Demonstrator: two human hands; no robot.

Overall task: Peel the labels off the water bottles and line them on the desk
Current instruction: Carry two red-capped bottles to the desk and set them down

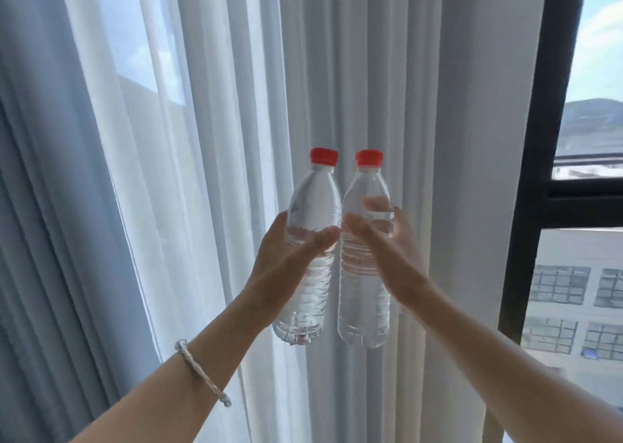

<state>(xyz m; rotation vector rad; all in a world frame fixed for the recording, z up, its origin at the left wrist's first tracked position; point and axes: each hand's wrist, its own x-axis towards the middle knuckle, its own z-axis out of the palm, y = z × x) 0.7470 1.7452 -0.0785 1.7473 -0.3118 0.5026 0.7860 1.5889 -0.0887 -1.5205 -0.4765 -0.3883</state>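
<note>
Two clear water bottles with red caps are held up side by side in front of the curtains, both upright and bare of labels. My left hand (pixel 286 260) grips the left bottle (pixel 312 206) around its middle, thumb across the front. My right hand (pixel 391 257) grips the right bottle (pixel 362 294) the same way, fingers wrapped behind it. The two bottles nearly touch at shoulder height. No desk is in view.
Sheer white curtains (pixel 209 139) and a grey drape (pixel 43 240) fill the background. A black window frame (pixel 539 173) stands at the right, with buildings and hills outside. A braided bracelet (pixel 202 372) is on my left wrist.
</note>
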